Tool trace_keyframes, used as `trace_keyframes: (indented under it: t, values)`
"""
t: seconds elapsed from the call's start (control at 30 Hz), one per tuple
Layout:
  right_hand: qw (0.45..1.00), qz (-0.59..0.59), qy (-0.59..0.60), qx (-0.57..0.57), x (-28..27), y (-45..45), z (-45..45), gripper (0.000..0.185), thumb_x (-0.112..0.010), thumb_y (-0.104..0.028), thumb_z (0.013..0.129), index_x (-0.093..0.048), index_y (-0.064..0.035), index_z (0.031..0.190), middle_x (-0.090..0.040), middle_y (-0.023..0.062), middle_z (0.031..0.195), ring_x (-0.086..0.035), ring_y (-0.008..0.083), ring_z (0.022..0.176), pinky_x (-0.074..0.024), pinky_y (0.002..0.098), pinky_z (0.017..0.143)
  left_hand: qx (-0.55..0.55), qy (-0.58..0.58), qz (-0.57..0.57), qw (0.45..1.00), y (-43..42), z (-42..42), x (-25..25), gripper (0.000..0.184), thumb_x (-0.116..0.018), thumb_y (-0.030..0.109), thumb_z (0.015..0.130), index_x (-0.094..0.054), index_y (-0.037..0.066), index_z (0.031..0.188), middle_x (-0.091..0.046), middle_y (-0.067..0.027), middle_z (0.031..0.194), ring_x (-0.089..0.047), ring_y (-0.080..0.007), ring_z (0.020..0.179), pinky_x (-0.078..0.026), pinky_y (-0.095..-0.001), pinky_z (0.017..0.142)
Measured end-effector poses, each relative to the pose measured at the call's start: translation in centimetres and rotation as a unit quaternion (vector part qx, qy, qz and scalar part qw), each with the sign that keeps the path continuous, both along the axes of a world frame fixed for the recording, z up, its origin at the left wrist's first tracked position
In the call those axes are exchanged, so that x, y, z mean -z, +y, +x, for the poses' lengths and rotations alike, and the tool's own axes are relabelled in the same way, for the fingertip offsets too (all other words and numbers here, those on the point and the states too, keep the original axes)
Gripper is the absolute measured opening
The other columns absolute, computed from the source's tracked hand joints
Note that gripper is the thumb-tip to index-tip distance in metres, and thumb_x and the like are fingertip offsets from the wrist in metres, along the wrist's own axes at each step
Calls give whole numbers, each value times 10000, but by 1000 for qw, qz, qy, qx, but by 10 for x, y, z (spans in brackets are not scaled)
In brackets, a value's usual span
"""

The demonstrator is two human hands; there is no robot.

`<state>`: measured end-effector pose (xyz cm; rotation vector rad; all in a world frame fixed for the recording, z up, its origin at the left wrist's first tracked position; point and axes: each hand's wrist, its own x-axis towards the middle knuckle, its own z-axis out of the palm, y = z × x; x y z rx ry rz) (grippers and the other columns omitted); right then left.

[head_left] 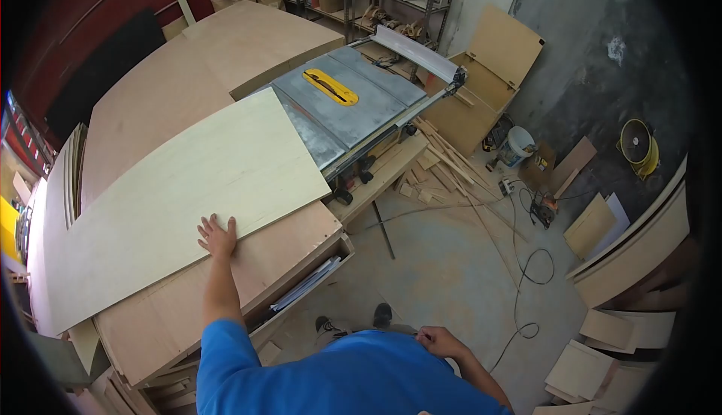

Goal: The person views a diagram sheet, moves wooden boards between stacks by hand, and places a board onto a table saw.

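Clock positions are taken from the left hand (217,237), with 12 at the top of the view. The sheet (199,167) lies flat on the bench (293,233), extending from about 8 o'clock to between 12 and 2 o'clock, where its end meets or overlaps the saw (391,90); which of the two cannot be told. The left hand rests palm down near the sheet's near edge, fingers spread, pressing without grasping. The right hand (442,341), at 4 o'clock, is close to the blue shirt (338,377), fingers curled; whether it grips anything cannot be told. The step in hand appears to be steadying or positioning the sheet. Moving it would call for even pressure, and probably the right hand on the edge, to prevent rotation. Note the yellow insert (331,87) at 1 o'clock and the fence (417,55) between 1 and 2 o'clock: alignment should be checked against the fence.
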<state>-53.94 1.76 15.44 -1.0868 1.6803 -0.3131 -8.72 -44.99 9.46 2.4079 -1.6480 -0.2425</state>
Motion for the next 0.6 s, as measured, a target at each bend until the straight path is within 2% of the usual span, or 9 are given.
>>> trace_keyframes:
  t: [0.1,0.17,0.2,0.3,0.4,0.5,0.6]
  values:
    - [995,-79,-51,37,-29,-10,14,165,-610,-183,986,-693,-44,956,-681,41,803,-599,159,753,-497,317,712,120,39,11,992,21,14,3,697,-549,582,944,-430,166,1491,-208,-154,1661,-123,-360,1543,-96,-601,1215]
    - [994,-28,-98,39,-31,-10,15,149,-602,-165,986,-700,-55,966,-674,29,801,-600,143,757,-493,301,695,144,47,-29,988,58,8,20,671,-575,552,941,-466,150,1467,-245,-169,1645,-146,-366,1537,-122,-584,1216]
    - [992,-1,-120,40,-31,-8,14,143,-598,-157,985,-704,-61,971,-671,24,801,-600,135,759,-490,292,686,176,61,-119,975,85,3,36,648,-570,531,949,-473,143,1459,-278,-171,1631,-185,-368,1526,-146,-573,1215]
    - [985,121,-116,49,-3,-2,-2,133,-615,-153,983,-706,-66,1027,-672,23,832,-593,113,755,-486,283,656,148,-4,-56,987,141,-29,22,616,-577,502,951,-491,136,1439,-316,-165,1613,-229,-366,1509,-167,-569,1209]
    - [982,128,-99,-97,-13,-4,-4,156,-620,-126,973,-703,-67,1092,-675,28,866,-615,117,772,-510,301,655,127,24,-80,988,147,-32,21,576,-589,477,943,-522,134,1401,-352,-160,1591,-264,-355,1495,-186,-566,1204]
    - [955,219,-154,-128,-38,-28,-13,202,-640,-107,946,-689,-65,1137,-694,25,926,-647,147,805,-541,333,706,128,31,-104,986,145,-28,21,531,-602,453,933,-557,132,1354,-385,-150,1568,-298,-346,1477,-202,-558,1200]
    - [963,28,-92,-251,-12,-25,-11,253,-660,-111,931,-681,-78,1181,-716,25,980,-670,175,864,-559,358,782,137,33,-122,982,146,-25,24,499,-610,431,928,-576,132,1326,-415,-147,1545,-326,-345,1462,-214,-555,1195]
